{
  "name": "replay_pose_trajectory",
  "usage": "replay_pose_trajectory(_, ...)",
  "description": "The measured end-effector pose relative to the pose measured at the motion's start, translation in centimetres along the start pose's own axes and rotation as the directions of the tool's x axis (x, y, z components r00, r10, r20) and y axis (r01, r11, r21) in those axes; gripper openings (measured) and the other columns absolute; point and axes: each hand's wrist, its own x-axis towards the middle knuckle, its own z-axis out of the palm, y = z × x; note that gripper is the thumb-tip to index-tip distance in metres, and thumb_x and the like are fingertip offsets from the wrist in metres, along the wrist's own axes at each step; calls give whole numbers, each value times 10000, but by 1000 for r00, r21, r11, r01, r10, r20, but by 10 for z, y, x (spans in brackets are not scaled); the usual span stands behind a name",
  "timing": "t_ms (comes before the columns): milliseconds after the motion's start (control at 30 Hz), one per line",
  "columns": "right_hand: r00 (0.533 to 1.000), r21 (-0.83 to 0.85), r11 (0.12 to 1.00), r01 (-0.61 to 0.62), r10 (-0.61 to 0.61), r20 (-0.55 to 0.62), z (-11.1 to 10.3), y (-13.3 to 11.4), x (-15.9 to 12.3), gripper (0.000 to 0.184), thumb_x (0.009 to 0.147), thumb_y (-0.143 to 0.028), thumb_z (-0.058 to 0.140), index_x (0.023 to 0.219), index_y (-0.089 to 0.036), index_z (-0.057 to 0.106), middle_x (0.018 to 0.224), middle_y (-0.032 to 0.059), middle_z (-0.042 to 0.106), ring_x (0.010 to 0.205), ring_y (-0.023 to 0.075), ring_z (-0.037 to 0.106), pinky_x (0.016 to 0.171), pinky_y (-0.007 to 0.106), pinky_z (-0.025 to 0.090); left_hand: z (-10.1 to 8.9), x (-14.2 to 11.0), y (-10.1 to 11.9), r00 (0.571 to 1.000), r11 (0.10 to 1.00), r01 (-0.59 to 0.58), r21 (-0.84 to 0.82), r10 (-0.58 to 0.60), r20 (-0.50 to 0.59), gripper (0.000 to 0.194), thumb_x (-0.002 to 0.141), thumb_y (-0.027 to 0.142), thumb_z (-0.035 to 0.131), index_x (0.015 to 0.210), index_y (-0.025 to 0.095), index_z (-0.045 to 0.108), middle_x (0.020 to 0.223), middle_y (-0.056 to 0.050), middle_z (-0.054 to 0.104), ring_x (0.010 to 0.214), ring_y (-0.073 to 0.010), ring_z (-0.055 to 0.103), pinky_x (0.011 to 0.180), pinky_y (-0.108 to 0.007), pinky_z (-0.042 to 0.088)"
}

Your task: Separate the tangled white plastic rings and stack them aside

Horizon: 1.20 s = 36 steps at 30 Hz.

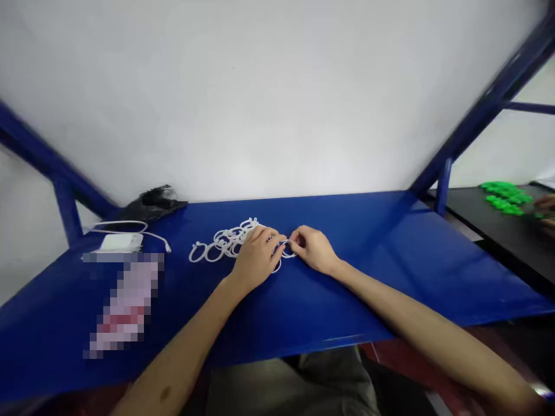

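Observation:
A heap of thin white cord loops [220,242], several of them with small knotted ends, lies on the blue table [368,231]. My left hand [256,252] rests over the heap's right side and hides part of it. Between its thumb and fingertips it pinches the edge of one white cord loop [288,255]. From the right, my right hand [315,248] grips the same loop, with thumb and index finger pressed together. Another loop shows partly under my left hand. The exact contact at the fingertips is small and blurred.
At the left lie a white box-shaped adapter [120,242] with a white cable [156,236], a black plastic bag [151,205] and a pixelated pinkish item [130,300]. Blue frame bars [442,185] flank the table. On a dark table [498,231] at right are green pieces [505,197] and another person's hand [547,208].

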Motion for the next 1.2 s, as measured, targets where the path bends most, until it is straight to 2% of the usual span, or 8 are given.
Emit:
replay_pose_trajectory(200, 999, 248, 968, 41, -47, 16, -11, -7, -6, 125, 912, -277, 604, 838, -178, 620, 709, -16, 605, 607, 112, 528, 572, 227, 412, -7, 0, 1, 995, 965, 67, -252, -85, -58, 209, 970, 290, 536, 1079, 216, 699, 1028, -37, 734, 983, -215, 579, 929, -393, 467)
replay_pose_trajectory(333, 992, 218, 968, 125, -126, -6, -19, -12, -12, 151, 959, -318, 573, 920, -185, 632, 801, 13, 636, 616, 112, 544, 580, 237, 451, -14, 3, 6, 970, 885, 198, -421, -238, -43, 169, 942, 306, 585, 870, 231, 718, 860, -1, 731, 877, -186, 597, 839, -336, 478)
replay_pose_trajectory(467, 900, 29, 900, 436, -436, 4, -26, -20, -19, 251, 952, -376, 614, 1126, -195, 604, 1053, 91, 661, 819, 166, 624, 731, 298, 525, -16, 1, 10, 910, 791, 339, -510, -412, -34, 218, 921, 367, 598, 803, 222, 710, 804, 0, 706, 790, -171, 609, 770, -309, 476)
replay_pose_trajectory(567, 847, -45, 846, 532, -531, 28, -24, -23, -25, 208, 995, -334, 548, 1141, -193, 594, 946, 79, 683, 835, 180, 647, 723, 293, 536, -16, -2, 12, 857, 678, 439, -590, -513, 49, 273, 899, 446, 601, 820, 213, 719, 807, -10, 704, 769, -172, 625, 758, -305, 477)
replay_pose_trajectory(667, 892, 32, 893, 448, -444, -85, -19, -22, -27, 278, 1013, -330, 514, 1264, -215, 548, 876, 42, 687, 713, 139, 651, 667, 258, 546, -18, -4, 14, 810, 527, 511, -680, -559, 176, 361, 886, 532, 583, 855, 204, 731, 831, -31, 722, 778, -181, 643, 742, -304, 484)
replay_pose_trajectory(833, 966, 312, 920, 240, -193, -174, -18, -17, -22, 234, 988, -352, 559, 1163, -228, 653, 782, 8, 696, 573, 113, 654, 588, 241, 564, -24, -5, 14, 820, 328, 496, -804, -481, 309, 364, 795, 483, 722, 1058, 232, 725, 991, -45, 746, 895, -193, 678, 787, -295, 516)
replay_pose_trajectory(1000, 992, 529, 844, 93, -33, -123, -17, -18, -20, 212, 915, -382, 664, 1025, -206, 701, 747, 4, 706, 532, 133, 683, 516, 241, 559, -18, -7, 13, 812, 389, 513, -765, -509, 286, 312, 808, 440, 719, 1050, 243, 731, 1018, -42, 749, 907, -192, 685, 819, -309, 513)
replay_pose_trajectory(1200, 970, 302, 927, 223, -178, -167, -19, -22, -22, 150, 939, -325, 632, 957, -193, 700, 796, 33, 701, 628, 130, 644, 579, 250, 523, -16, -9, 12, 797, 490, 543, -682, -558, 233, 273, 808, 492, 701, 891, 244, 777, 907, -34, 754, 847, -200, 677, 817, -333, 498)
